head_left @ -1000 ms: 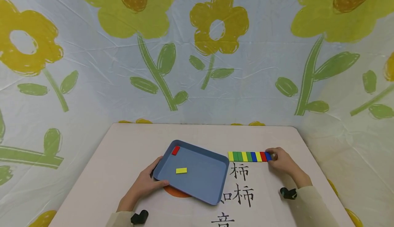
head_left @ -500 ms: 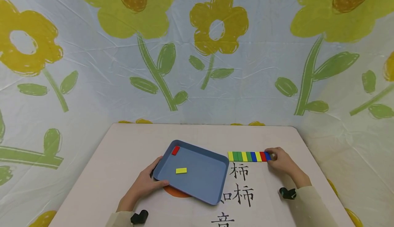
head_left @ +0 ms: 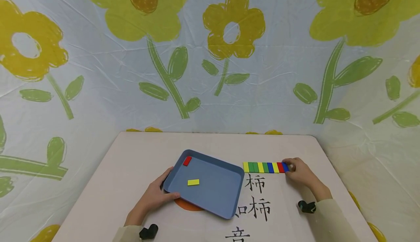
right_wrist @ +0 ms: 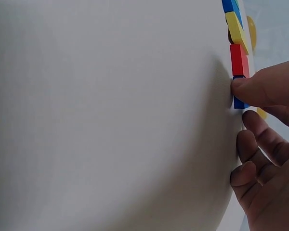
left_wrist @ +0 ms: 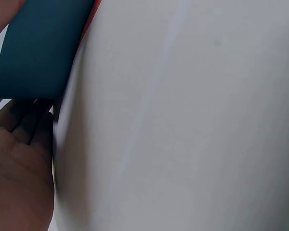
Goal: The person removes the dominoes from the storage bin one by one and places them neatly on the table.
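Note:
My left hand grips the left corner of a blue-grey rectangular tray, thumb along the near rim. Part of its fingers is hidden beneath the tray wall in the left wrist view. Inside the tray lie a red block and a yellow block. To the right, flat coloured blocks form a side-by-side row. At the row's right end my right hand pinches a blue block, thumb on its near end. A red block sits directly beside it in the right wrist view.
The pale tabletop carries black Chinese characters right of the tray. An orange printed shape shows partly under the tray. A flower-patterned cloth surrounds the table at back and sides.

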Available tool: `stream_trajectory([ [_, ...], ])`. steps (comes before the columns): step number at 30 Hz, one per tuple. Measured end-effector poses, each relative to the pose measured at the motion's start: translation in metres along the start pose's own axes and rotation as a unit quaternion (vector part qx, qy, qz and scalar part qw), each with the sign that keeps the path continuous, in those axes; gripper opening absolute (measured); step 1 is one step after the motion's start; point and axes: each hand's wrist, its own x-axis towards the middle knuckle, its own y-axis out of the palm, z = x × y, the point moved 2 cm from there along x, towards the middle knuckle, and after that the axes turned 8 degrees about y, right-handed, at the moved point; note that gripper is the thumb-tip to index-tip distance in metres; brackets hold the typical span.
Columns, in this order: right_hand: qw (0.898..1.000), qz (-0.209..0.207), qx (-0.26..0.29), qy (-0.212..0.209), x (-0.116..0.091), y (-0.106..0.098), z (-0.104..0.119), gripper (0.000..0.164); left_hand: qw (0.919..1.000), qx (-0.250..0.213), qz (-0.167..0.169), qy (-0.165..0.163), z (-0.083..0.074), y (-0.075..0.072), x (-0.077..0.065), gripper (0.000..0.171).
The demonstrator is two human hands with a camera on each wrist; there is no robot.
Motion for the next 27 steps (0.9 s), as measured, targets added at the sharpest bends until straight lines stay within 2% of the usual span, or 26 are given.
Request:
stream_trajectory([
  [9,1.000,0.000,0.007,-0.001,0.000,-0.001,-0.001,0.049,1.0000,0.003,-0.003,-0.001,-0.001,0.000,-0.001,0.106],
  [16,1.000,0.013,0.016,0.008,-0.001,-0.003,0.004,0.060,1.0000,0.001,-0.002,-0.001,-0.001,-0.001,-0.001,0.106],
  [23,1.000,0.007,0.008,-0.003,0.001,-0.002,0.023,0.067,1.0000,0.000,0.000,0.003,-0.002,-0.002,-0.001,0.107],
  [27,0.999,0.001,0.026,-0.033,0.006,0.000,0.044,0.073,1.0000,0.003,0.001,0.002,-0.003,-0.001,-0.001,0.107],
])
